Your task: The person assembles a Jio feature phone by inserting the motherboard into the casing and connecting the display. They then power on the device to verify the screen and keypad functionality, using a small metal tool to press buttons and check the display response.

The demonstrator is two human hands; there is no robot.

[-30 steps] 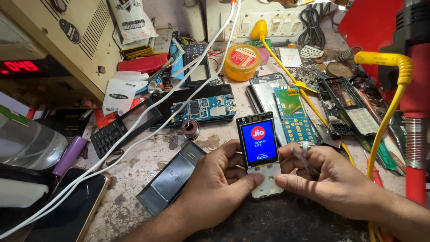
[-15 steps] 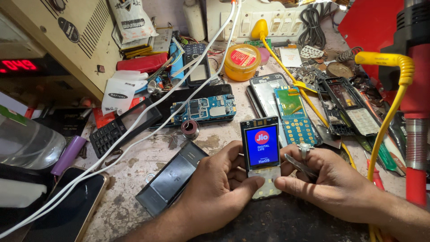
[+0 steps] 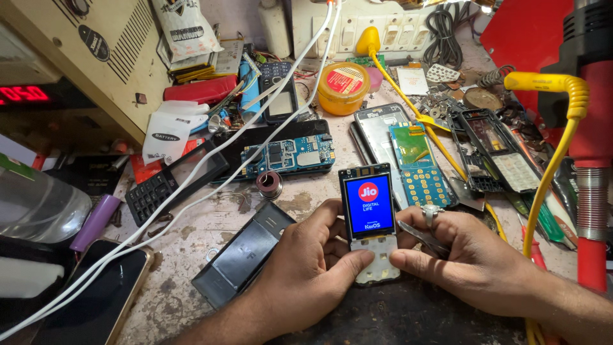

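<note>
A small keypad phone [image 3: 370, 220] without its outer shell lies on the bench in front of me, its screen lit blue with a red round logo. My left hand [image 3: 303, 268] grips its left side, thumb pressed on the white keypad membrane. My right hand [image 3: 472, 255], with a ring on one finger, holds the right side, its thumb on the keypad too. Metal tweezers [image 3: 424, 237] are tucked under my right fingers.
A black phone cover [image 3: 246, 254] lies by my left hand. Behind are a blue circuit board [image 3: 287, 155], a green keypad board [image 3: 418, 167], open phone frames [image 3: 491, 153], a solder spool [image 3: 269, 183], an orange-lidded tub [image 3: 343, 86], white cables and a red hot-air tool [image 3: 590, 147] on the right.
The phone and both hands have shifted slightly right and toward me. The screen stays lit on the same blue logo page.
</note>
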